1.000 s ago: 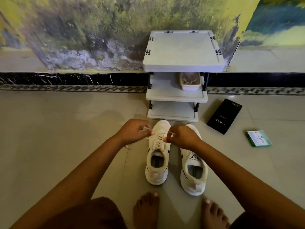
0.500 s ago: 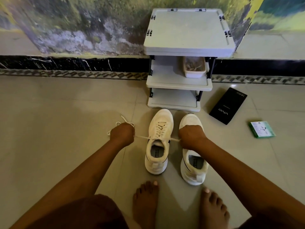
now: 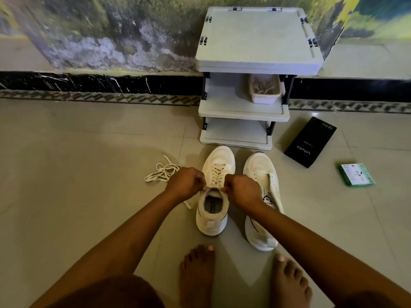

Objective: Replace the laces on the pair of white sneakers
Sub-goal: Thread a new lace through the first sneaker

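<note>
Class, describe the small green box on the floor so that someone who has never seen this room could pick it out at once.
Start at the grey three-tier plastic shelf rack against the wall. On the tiled floor to its right lies a flat black rectangular box with white lettering; further right and nearer the person lies the small green box with a white printed top. It is the only green item on the floor, and smaller than the black box.

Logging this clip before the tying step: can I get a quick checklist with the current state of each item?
1. Left sneaker laced up to the top eyelets: ok.
2. Left hand pinching a lace end at the collar: ok.
3. Right hand pinching the other end: ok.
4. Lace ends of equal length: cannot tell, hidden by the hands.
5. Right sneaker laced: cannot tell, its eyelet row is mostly hidden.
6. Loose lace on the floor lies apart from the left sneaker: ok.
</note>
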Demonstrator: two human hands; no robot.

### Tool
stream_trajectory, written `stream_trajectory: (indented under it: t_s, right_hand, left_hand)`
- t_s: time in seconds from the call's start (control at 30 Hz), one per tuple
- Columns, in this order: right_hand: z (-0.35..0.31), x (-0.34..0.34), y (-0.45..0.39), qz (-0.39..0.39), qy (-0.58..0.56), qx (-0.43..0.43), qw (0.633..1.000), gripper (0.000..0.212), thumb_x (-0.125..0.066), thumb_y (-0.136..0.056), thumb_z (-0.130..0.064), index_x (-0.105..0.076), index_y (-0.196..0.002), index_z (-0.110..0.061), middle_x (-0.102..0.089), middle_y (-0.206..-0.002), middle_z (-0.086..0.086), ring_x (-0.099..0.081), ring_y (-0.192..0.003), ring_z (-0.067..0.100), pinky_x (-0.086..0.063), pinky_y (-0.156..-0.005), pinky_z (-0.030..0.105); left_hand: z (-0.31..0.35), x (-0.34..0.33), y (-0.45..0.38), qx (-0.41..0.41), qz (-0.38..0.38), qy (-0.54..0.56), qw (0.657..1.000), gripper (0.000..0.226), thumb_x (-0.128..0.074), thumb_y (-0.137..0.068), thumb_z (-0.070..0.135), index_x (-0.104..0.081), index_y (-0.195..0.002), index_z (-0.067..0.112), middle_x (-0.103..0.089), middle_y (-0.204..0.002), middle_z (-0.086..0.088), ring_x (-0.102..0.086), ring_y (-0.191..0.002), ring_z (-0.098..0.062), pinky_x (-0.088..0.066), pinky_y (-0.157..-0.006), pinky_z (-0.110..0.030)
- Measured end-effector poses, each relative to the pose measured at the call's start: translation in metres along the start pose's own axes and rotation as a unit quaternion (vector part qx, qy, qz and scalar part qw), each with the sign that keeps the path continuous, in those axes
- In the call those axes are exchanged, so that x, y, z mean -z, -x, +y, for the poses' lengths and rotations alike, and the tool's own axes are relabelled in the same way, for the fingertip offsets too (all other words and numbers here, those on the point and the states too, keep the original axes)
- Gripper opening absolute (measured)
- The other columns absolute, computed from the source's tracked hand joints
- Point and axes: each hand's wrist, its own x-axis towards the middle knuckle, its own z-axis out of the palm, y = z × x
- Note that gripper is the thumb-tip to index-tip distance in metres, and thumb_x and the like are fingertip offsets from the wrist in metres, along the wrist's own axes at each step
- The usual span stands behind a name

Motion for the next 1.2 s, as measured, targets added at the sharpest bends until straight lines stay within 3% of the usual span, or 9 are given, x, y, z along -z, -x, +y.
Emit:
stream_trajectory:
  t_s: [0.23, 0.33, 0.43, 0.5, 0.6, 0.77, 0.97, 1.1, 1.2]
  right_hand:
    - [0.011, 0.008, 0.002, -0.037, 0.049, -0.015, 0.998, 0.003, -0.052, -0.09, -0.021, -0.049, -0.089, -0.021, -0.06, -0.094, 0.003, -0.058, -0.087, 0.022, -0.038, -0.069, 0.027]
    - [0.015, 0.007, -0.002, -0.087, 0.042, -0.014, 0.995, 0.015, -0.051, -0.091, -0.023, -0.053, -0.104, -0.017, -0.057, -0.108, 0.006, -0.055, -0.096, 0.023, -0.042, -0.08, 0.033]
    - [0.018, 0.014, -0.005, -0.155, -0.163, -0.04, 0.974, 0.022, -0.047, -0.095, -0.02, -0.055, -0.111, -0.008, -0.055, -0.113, 0.008, -0.053, -0.1, 0.022, -0.046, -0.086, 0.033]
    - [0.016, 0.024, -0.001, -0.18, -0.373, -0.09, 0.906, 0.015, -0.045, -0.097, -0.015, -0.059, -0.099, -0.01, -0.056, -0.103, 0.001, -0.053, -0.091, 0.013, -0.044, -0.075, 0.021]
    - [0.016, 0.033, -0.002, -0.147, -0.491, -0.107, 0.852, 0.017, -0.045, -0.095, -0.014, -0.058, -0.084, -0.017, -0.058, -0.097, -0.002, -0.052, -0.096, 0.014, -0.041, -0.078, 0.02]
    - [0.005, 0.036, -0.004, -0.112, -0.673, -0.115, 0.722, 0.029, -0.036, -0.1, -0.015, -0.054, -0.079, -0.008, -0.068, -0.072, 0.005, -0.065, -0.075, 0.015, -0.053, -0.073, 0.021]
    - [0.002, 0.024, -0.005, -0.108, -0.583, -0.11, 0.798, 0.028, -0.036, -0.101, -0.022, -0.057, -0.086, -0.011, -0.064, -0.077, 0.005, -0.057, -0.082, 0.024, -0.037, -0.104, 0.052]
    - [0.003, 0.024, -0.003, -0.08, -0.533, -0.102, 0.836, 0.031, -0.038, -0.101, -0.026, -0.056, -0.079, -0.013, -0.061, -0.079, 0.006, -0.053, -0.084, 0.023, -0.045, -0.093, 0.042]
    - [0.004, 0.019, -0.005, -0.056, -0.471, -0.091, 0.876, 0.022, -0.044, -0.099, -0.025, -0.054, -0.09, -0.008, -0.062, -0.079, 0.004, -0.056, -0.074, 0.012, -0.043, -0.075, 0.029]
  left_hand:
    - [-0.003, -0.012, 0.008, 0.017, 0.028, -0.099, 0.995, 0.01, -0.064, -0.087, 0.031, -0.069, -0.09, 0.024, -0.069, -0.097, 0.001, -0.061, -0.096, -0.02, -0.041, -0.069, -0.028]
    - [-0.006, -0.014, 0.006, 0.043, 0.007, -0.078, 0.996, 0.011, -0.065, -0.086, 0.033, -0.069, -0.089, 0.023, -0.069, -0.096, -0.001, -0.061, -0.094, -0.021, -0.044, -0.072, -0.029]
    - [-0.009, -0.009, 0.006, 0.064, -0.051, 0.069, 0.994, 0.013, -0.063, -0.088, 0.025, -0.068, -0.085, 0.014, -0.068, -0.094, -0.005, -0.06, -0.095, -0.022, -0.044, -0.079, -0.029]
    - [-0.003, 0.0, 0.008, 0.096, -0.083, 0.268, 0.955, 0.014, -0.058, -0.091, 0.018, -0.066, -0.079, 0.014, -0.066, -0.091, -0.003, -0.058, -0.095, -0.021, -0.041, -0.088, -0.031]
    - [0.011, 0.013, 0.006, 0.108, -0.082, 0.428, 0.894, 0.018, -0.047, -0.096, 0.013, -0.062, -0.086, 0.015, -0.066, -0.093, -0.002, -0.058, -0.096, -0.018, -0.042, -0.092, -0.032]
    - [0.03, 0.022, 0.002, 0.163, -0.027, 0.632, 0.757, 0.028, -0.037, -0.101, 0.017, -0.057, -0.083, 0.009, -0.072, -0.076, -0.008, -0.068, -0.075, -0.021, -0.054, -0.073, -0.03]
    - [0.023, 0.002, -0.002, 0.2, 0.038, 0.458, 0.865, 0.029, -0.039, -0.101, 0.03, -0.055, -0.114, 0.009, -0.062, -0.093, -0.004, -0.057, -0.078, -0.013, -0.045, -0.073, -0.027]
    - [0.011, 0.004, -0.004, 0.151, 0.211, 0.358, 0.897, 0.025, -0.041, -0.1, 0.026, -0.052, -0.118, 0.012, -0.058, -0.111, -0.003, -0.055, -0.096, -0.017, -0.042, -0.078, -0.027]
    - [0.009, 0.004, -0.002, 0.0, 0.135, 0.237, 0.962, 0.019, -0.051, -0.096, 0.019, -0.057, -0.113, 0.015, -0.059, -0.111, 0.002, -0.053, -0.099, -0.011, -0.044, -0.076, -0.023]
